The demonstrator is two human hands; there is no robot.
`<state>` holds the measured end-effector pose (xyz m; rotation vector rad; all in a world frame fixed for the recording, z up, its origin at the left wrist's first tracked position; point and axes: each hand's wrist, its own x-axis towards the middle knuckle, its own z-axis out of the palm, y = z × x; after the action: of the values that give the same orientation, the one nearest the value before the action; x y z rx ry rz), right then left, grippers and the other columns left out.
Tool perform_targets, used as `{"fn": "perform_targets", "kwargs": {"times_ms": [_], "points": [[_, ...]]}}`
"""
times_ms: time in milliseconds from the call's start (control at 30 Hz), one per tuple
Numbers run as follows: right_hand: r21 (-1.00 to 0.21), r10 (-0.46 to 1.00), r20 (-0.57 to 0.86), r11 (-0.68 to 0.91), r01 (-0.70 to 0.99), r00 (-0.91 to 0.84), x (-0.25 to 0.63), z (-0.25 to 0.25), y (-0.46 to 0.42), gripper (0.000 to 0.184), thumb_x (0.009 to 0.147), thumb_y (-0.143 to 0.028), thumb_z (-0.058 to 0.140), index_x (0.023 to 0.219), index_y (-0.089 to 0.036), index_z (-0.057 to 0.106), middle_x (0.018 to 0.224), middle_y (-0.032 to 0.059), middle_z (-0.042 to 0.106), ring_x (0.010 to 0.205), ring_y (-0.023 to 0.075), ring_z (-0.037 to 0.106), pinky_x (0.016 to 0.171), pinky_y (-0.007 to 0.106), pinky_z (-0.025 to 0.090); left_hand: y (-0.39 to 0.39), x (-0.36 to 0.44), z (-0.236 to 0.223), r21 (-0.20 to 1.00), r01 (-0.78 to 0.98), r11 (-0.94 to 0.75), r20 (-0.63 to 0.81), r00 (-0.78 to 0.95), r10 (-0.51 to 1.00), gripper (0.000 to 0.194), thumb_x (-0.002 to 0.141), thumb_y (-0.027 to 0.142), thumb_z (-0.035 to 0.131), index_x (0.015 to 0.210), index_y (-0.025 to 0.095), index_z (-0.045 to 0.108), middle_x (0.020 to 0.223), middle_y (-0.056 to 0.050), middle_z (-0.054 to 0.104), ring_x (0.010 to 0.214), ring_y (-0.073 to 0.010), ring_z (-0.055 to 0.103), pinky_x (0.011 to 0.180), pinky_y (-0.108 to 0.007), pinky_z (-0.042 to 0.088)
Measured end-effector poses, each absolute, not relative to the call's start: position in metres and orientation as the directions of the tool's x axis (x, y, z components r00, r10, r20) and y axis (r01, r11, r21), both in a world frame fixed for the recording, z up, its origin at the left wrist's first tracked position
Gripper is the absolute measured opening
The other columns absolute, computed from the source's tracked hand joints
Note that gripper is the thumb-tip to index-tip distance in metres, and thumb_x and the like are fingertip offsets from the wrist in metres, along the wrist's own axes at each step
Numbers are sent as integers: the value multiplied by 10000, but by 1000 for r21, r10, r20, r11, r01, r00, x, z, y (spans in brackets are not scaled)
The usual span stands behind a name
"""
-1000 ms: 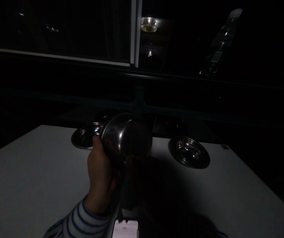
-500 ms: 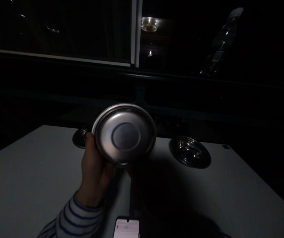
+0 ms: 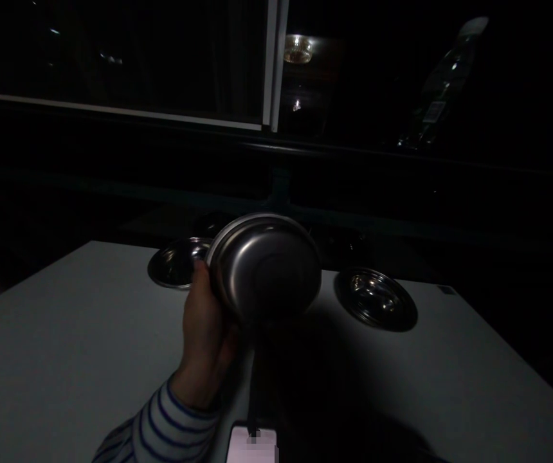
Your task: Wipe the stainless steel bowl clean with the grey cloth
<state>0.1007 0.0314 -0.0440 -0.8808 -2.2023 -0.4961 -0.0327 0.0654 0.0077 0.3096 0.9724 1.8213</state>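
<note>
My left hand, coming out of a blue-and-white striped sleeve, grips the left rim of a shiny metal bowl. The bowl is held up above the table and tilted, its rounded underside facing me. Behind my thumb, partly covered, a shallow metal dish lies on the table. A second shallow metal dish rests to the right, apart from the held bowl. My right hand cannot be made out; deep shadow fills the area below and right of the bowl.
The white table reaches its far edge just behind the dishes. A lit phone is at the bottom centre. Beyond stand a window frame and a clear plastic bottle at upper right.
My left hand and the bowl have shifted right in view, and the bowl has tipped so its side shows more and its base is darker. More of the left dish is uncovered.
</note>
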Motion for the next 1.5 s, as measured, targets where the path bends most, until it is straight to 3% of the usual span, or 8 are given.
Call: {"fn": "perform_targets", "kwargs": {"times_ms": [133,333,500,700,967,1133,1367,1500], "points": [[47,452,779,649,760,-435,113,-42,36,305,891,-232,488,1191,-181,506,1156,101,545,1041,219,532,868,424,471,68,-36,4,761,-590,-268,-125,-539,833,311,873,400,454,925,187,675,901,-23,710,850,-136,654,738,-210,528],[40,456,775,656,754,-437,109,-40,28,421,846,-114,439,1248,-225,492,1102,81,591,1047,236,535,827,402,506,67,-33,5,774,-605,-188,-184,-499,847,326,878,403,443,918,179,677,902,-29,710,790,-130,657,689,-212,536],[26,439,790,673,739,-428,107,-37,32,400,849,-104,459,1245,-153,474,1069,100,597,1033,212,529,816,368,518,69,-34,3,780,-556,-286,-129,-591,796,308,879,385,447,908,178,674,900,-25,706,796,-122,655,659,-179,524],[145,362,795,667,731,-488,108,-42,37,319,863,-134,444,1160,-106,557,1055,110,610,1017,230,516,795,375,515,70,-34,-2,798,-569,-196,-177,-533,828,336,869,410,457,925,163,677,876,-47,706,797,-136,657,682,-197,529],[130,339,826,664,736,-452,104,-41,36,327,847,-125,497,1169,-141,557,1042,91,625,1022,218,523,822,371,499,69,-34,2,793,-583,-177,-202,-526,826,303,864,395,475,908,172,675,899,-36,708,802,-125,655,661,-176,523],[27,396,806,719,695,-441,109,-36,38,309,836,-79,475,1134,-50,551,1034,132,614,996,213,517,807,343,514,70,-35,1,806,-557,-201,-182,-556,811,328,880,407,429,921,180,662,908,-34,706,796,-142,658,645,-211,533],[46,409,788,707,706,-461,106,-41,36,304,871,-122,438,1159,-132,536,1038,90,620,989,195,544,792,346,514,67,-31,2,843,-510,-172,-175,-562,808,319,849,435,476,884,184,670,863,-27,705,762,-138,653,629,-209,516],[55,346,863,661,749,-369,102,-54,42,296,886,-150,414,1147,-174,552,990,79,633,967,196,570,786,341,520,63,-30,2,901,-409,-144,-156,-615,773,347,831,463,484,807,164,660,780,-22,687,673,-129,624,571,-207,483]]}}
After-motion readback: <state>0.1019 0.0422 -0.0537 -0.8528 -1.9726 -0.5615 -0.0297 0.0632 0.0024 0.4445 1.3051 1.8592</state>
